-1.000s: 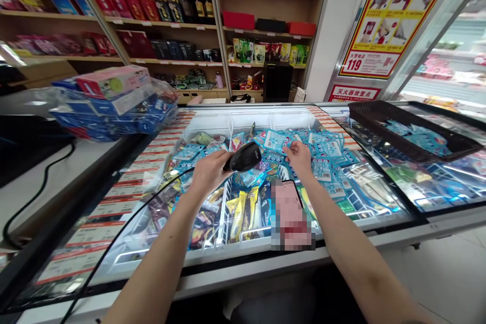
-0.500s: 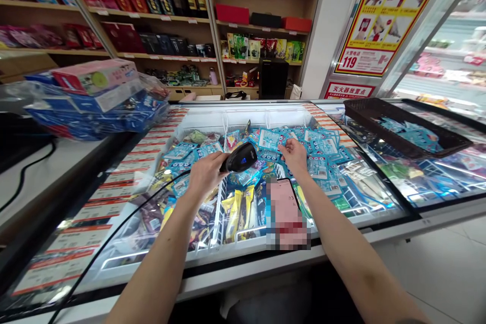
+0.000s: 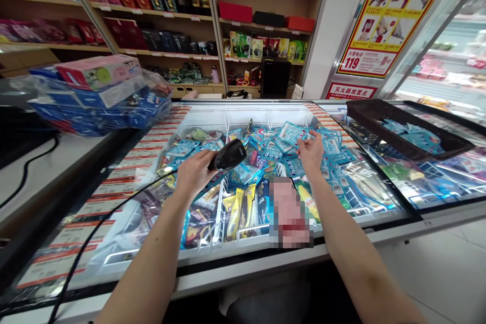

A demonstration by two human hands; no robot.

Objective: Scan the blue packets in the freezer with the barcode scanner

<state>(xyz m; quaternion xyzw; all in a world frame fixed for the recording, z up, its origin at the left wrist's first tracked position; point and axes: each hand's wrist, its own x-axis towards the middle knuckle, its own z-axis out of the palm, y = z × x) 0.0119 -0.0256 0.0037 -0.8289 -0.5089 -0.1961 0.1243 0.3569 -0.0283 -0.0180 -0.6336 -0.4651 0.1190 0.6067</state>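
A black corded barcode scanner [image 3: 230, 155] is gripped in my left hand [image 3: 194, 174], its head pointing right over the chest freezer's glass top. Its cable runs back toward the lower left. With closed fingers, my right hand [image 3: 312, 154] pinches the right edge of a light blue packet [image 3: 291, 133], whose printed side faces up. More of these blue packets [image 3: 329, 143] lie spread around and beyond that hand. Below and left of my right wrist is a phone [image 3: 290, 212] with a blurred-out pink screen, on the freezer's front part.
Ice creams in yellow wrappers [image 3: 241, 210] show inside the freezer. On the right stands a dark brown basket [image 3: 451, 144] holding several blue packets. Boxes in a clear plastic bag [image 3: 102, 93] sit at the left. Stocked shelves [image 3: 159, 53] line the back.
My right hand has moved right with the blue packet, which is now tilted differently. My left hand and the scanner have shifted slightly left.
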